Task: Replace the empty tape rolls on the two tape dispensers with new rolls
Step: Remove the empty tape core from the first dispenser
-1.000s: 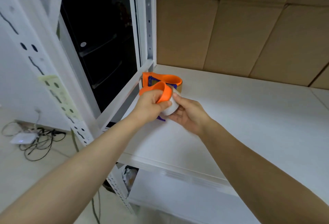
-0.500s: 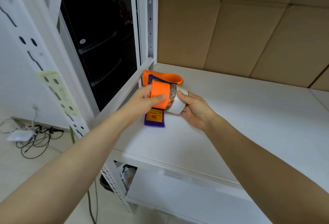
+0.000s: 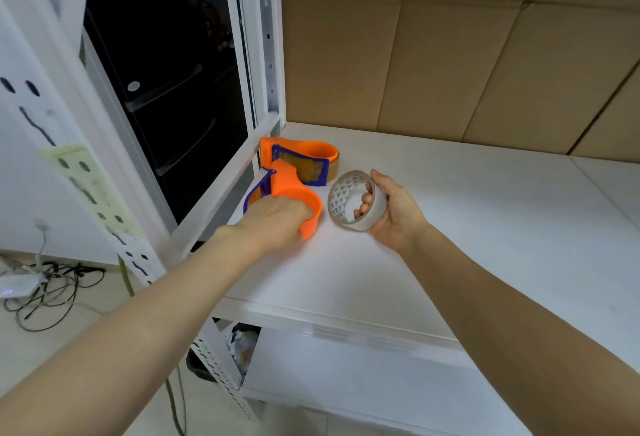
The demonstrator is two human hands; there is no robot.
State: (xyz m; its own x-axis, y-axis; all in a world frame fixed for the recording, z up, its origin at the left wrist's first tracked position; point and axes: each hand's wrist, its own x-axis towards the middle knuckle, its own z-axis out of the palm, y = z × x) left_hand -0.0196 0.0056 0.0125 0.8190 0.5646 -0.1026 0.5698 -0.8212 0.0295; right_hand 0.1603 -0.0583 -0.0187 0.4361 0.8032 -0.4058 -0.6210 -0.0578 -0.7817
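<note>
2 orange tape dispensers point(image 3: 299, 158) point(image 3: 294, 198), 1 loose tape roll point(image 3: 356, 200), 2 hands point(image 3: 273, 221) point(image 3: 394, 210), 1 white shelf point(image 3: 450, 227).

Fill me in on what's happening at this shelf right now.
A person is swapping tape rolls on two orange dispensers. The left hand holds the near dispenser down on the white shelf. The right hand holds a tape roll clear of that dispenser, fingers hooked through its core. The far dispenser lies untouched by the shelf's back corner, with brown tape showing in it.
</note>
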